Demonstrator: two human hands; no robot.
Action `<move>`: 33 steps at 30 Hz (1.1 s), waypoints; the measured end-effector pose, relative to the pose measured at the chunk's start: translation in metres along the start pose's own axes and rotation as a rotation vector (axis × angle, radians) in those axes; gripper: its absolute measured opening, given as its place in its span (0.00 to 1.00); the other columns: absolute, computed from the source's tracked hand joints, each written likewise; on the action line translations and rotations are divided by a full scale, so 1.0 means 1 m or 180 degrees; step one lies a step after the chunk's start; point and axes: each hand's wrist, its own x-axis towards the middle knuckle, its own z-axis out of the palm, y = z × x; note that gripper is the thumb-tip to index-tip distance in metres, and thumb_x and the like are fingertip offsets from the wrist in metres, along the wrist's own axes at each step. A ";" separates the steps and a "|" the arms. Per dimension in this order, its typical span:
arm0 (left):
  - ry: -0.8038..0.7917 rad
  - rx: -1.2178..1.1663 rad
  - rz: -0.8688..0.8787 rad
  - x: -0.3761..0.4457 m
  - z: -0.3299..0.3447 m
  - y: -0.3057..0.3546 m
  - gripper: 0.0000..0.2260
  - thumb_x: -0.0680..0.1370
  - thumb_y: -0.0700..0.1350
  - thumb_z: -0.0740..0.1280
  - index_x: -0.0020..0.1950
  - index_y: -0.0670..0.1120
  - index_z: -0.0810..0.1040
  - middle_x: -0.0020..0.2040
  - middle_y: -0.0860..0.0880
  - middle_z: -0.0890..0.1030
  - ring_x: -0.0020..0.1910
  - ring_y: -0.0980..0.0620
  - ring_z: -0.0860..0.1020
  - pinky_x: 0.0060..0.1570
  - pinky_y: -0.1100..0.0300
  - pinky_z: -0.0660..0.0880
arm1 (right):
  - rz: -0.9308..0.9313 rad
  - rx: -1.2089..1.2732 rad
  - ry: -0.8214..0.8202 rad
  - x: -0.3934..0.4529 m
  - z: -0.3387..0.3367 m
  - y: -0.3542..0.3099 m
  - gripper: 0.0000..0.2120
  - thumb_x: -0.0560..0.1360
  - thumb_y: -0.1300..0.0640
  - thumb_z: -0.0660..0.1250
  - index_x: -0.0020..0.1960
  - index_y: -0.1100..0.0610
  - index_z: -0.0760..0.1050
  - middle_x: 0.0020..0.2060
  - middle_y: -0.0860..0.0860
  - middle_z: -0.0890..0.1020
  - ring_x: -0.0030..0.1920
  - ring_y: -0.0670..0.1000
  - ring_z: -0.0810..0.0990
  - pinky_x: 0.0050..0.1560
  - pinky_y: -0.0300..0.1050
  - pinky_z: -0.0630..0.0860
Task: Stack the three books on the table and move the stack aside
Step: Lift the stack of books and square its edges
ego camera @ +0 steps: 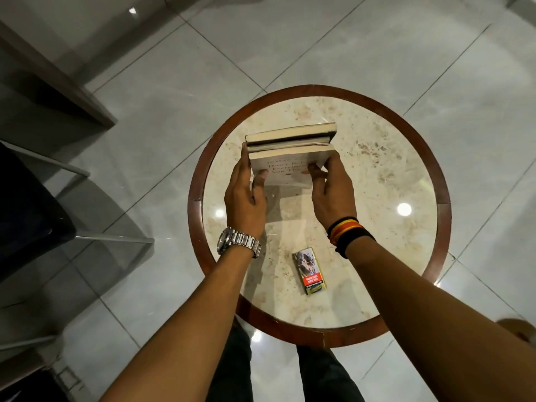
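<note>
Three books are pressed together as one stack, tilted up so their page edges face me, above the middle of the round marble table. The nearest book has a pale cover with grey lettering. My left hand grips the stack's left end, thumb on the pale cover and fingers behind. My right hand grips the right end the same way. A metal watch is on my left wrist and coloured bands on my right.
A small printed pack lies on the table near its front edge, between my forearms. The table has a raised brown wooden rim. A dark chair stands on the tiled floor to the left.
</note>
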 end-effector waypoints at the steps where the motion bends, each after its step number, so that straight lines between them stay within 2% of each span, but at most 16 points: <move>1: 0.0048 -0.0003 -0.0014 0.000 0.001 0.001 0.24 0.85 0.47 0.66 0.81 0.44 0.69 0.76 0.42 0.76 0.72 0.44 0.77 0.57 0.68 0.80 | 0.0020 -0.0013 0.0016 0.001 0.000 -0.001 0.17 0.84 0.58 0.58 0.72 0.54 0.68 0.65 0.49 0.79 0.64 0.51 0.78 0.66 0.47 0.77; 3: 0.0114 -0.0104 -0.0014 0.002 0.003 0.005 0.24 0.85 0.48 0.66 0.81 0.45 0.70 0.74 0.44 0.77 0.70 0.46 0.79 0.55 0.65 0.83 | 0.0049 0.0015 0.0073 0.004 -0.001 -0.002 0.16 0.83 0.59 0.59 0.71 0.54 0.69 0.64 0.49 0.79 0.63 0.50 0.78 0.65 0.47 0.77; 5: 0.0152 -0.0203 -0.0009 0.007 0.010 0.011 0.22 0.85 0.50 0.66 0.79 0.48 0.71 0.71 0.46 0.78 0.64 0.50 0.80 0.46 0.73 0.81 | 0.0070 0.0096 0.0108 0.011 -0.004 -0.002 0.15 0.83 0.56 0.59 0.70 0.52 0.70 0.62 0.48 0.79 0.61 0.49 0.79 0.63 0.50 0.79; 6: 0.0164 -0.0229 -0.0033 0.011 0.013 0.015 0.22 0.85 0.51 0.66 0.79 0.49 0.72 0.70 0.47 0.78 0.61 0.52 0.80 0.43 0.74 0.81 | 0.0095 0.0103 0.0123 0.014 -0.007 -0.002 0.15 0.83 0.53 0.59 0.69 0.51 0.71 0.61 0.48 0.79 0.59 0.49 0.79 0.61 0.50 0.80; 7: 0.0147 -0.0246 -0.0084 0.017 0.019 0.019 0.21 0.85 0.52 0.67 0.78 0.50 0.73 0.68 0.47 0.79 0.60 0.53 0.80 0.42 0.72 0.81 | 0.0137 0.0110 0.0142 0.019 -0.013 -0.002 0.15 0.83 0.51 0.59 0.68 0.50 0.71 0.60 0.49 0.79 0.57 0.49 0.79 0.58 0.48 0.81; 10: 0.0026 -0.0117 -0.0383 0.032 0.045 0.031 0.18 0.83 0.53 0.68 0.72 0.49 0.79 0.66 0.46 0.80 0.60 0.50 0.81 0.50 0.58 0.83 | 0.0517 0.0190 0.0144 0.037 -0.039 0.003 0.15 0.83 0.51 0.60 0.68 0.54 0.74 0.56 0.48 0.78 0.47 0.41 0.79 0.44 0.27 0.78; 11: -0.0008 -0.0074 -0.0523 0.035 0.057 0.034 0.17 0.83 0.52 0.68 0.71 0.49 0.81 0.65 0.45 0.80 0.60 0.49 0.82 0.52 0.56 0.83 | 0.0702 0.0230 0.0094 0.043 -0.048 0.007 0.15 0.83 0.53 0.61 0.67 0.55 0.74 0.55 0.48 0.78 0.46 0.41 0.79 0.42 0.26 0.78; 13: -0.0096 -0.0103 -0.0827 0.035 0.086 0.046 0.15 0.83 0.50 0.69 0.68 0.48 0.83 0.63 0.45 0.83 0.57 0.48 0.83 0.46 0.61 0.81 | 0.1062 0.0240 -0.0039 0.056 -0.067 0.020 0.14 0.83 0.54 0.61 0.65 0.58 0.76 0.53 0.50 0.82 0.48 0.49 0.82 0.46 0.38 0.82; 15: -0.0120 -0.0199 -0.1103 0.031 0.117 0.057 0.14 0.83 0.47 0.70 0.67 0.46 0.85 0.61 0.45 0.87 0.57 0.45 0.85 0.47 0.62 0.78 | 0.1415 0.0162 -0.0116 0.069 -0.086 0.036 0.14 0.83 0.53 0.62 0.64 0.59 0.78 0.54 0.55 0.85 0.52 0.56 0.84 0.56 0.50 0.81; 18: -0.0243 -0.0099 -0.1289 0.025 0.159 0.066 0.12 0.82 0.46 0.70 0.63 0.45 0.87 0.59 0.44 0.88 0.55 0.43 0.86 0.52 0.56 0.82 | 0.1797 0.0037 -0.0143 0.081 -0.109 0.060 0.15 0.83 0.53 0.62 0.63 0.61 0.79 0.56 0.58 0.85 0.56 0.60 0.83 0.59 0.49 0.78; 21: -0.0279 0.0083 -0.1366 0.022 0.194 0.066 0.11 0.82 0.47 0.70 0.60 0.46 0.88 0.57 0.44 0.89 0.53 0.43 0.87 0.52 0.54 0.83 | 0.1971 -0.0036 -0.0133 0.090 -0.127 0.086 0.14 0.83 0.54 0.62 0.60 0.61 0.80 0.55 0.58 0.85 0.53 0.59 0.84 0.50 0.43 0.79; 23: -0.0292 0.0121 -0.1404 0.017 0.213 0.066 0.11 0.82 0.48 0.70 0.60 0.46 0.88 0.56 0.45 0.89 0.52 0.44 0.87 0.53 0.52 0.84 | 0.2071 -0.0150 -0.0188 0.093 -0.138 0.101 0.13 0.83 0.53 0.62 0.60 0.59 0.80 0.53 0.53 0.85 0.47 0.54 0.82 0.36 0.35 0.72; 25: -0.0268 0.0123 -0.1387 0.014 0.227 0.065 0.11 0.81 0.49 0.70 0.59 0.46 0.88 0.54 0.46 0.90 0.50 0.45 0.87 0.52 0.52 0.85 | 0.2103 -0.0214 -0.0179 0.096 -0.146 0.113 0.14 0.84 0.52 0.61 0.62 0.59 0.79 0.54 0.53 0.84 0.44 0.51 0.79 0.28 0.32 0.65; 28: -0.0271 0.0201 -0.1319 0.015 0.237 0.059 0.11 0.80 0.49 0.71 0.58 0.45 0.88 0.52 0.45 0.89 0.48 0.45 0.87 0.50 0.51 0.86 | 0.2035 -0.0300 -0.0136 0.100 -0.148 0.123 0.16 0.83 0.51 0.62 0.65 0.58 0.78 0.58 0.53 0.84 0.47 0.52 0.82 0.30 0.32 0.66; 30: -0.0358 0.0399 -0.1259 0.017 0.237 0.054 0.14 0.80 0.51 0.70 0.61 0.46 0.87 0.55 0.43 0.87 0.51 0.44 0.86 0.51 0.49 0.86 | 0.1998 -0.0385 -0.0065 0.100 -0.148 0.125 0.15 0.82 0.50 0.63 0.64 0.57 0.79 0.58 0.53 0.85 0.50 0.55 0.84 0.37 0.35 0.71; 33: -0.0555 0.0783 -0.1021 0.016 0.226 0.050 0.15 0.83 0.51 0.66 0.62 0.42 0.84 0.61 0.40 0.81 0.58 0.40 0.83 0.56 0.47 0.83 | 0.1865 -0.0410 0.0038 0.093 -0.149 0.121 0.15 0.81 0.50 0.66 0.64 0.55 0.79 0.55 0.50 0.85 0.48 0.54 0.84 0.40 0.38 0.76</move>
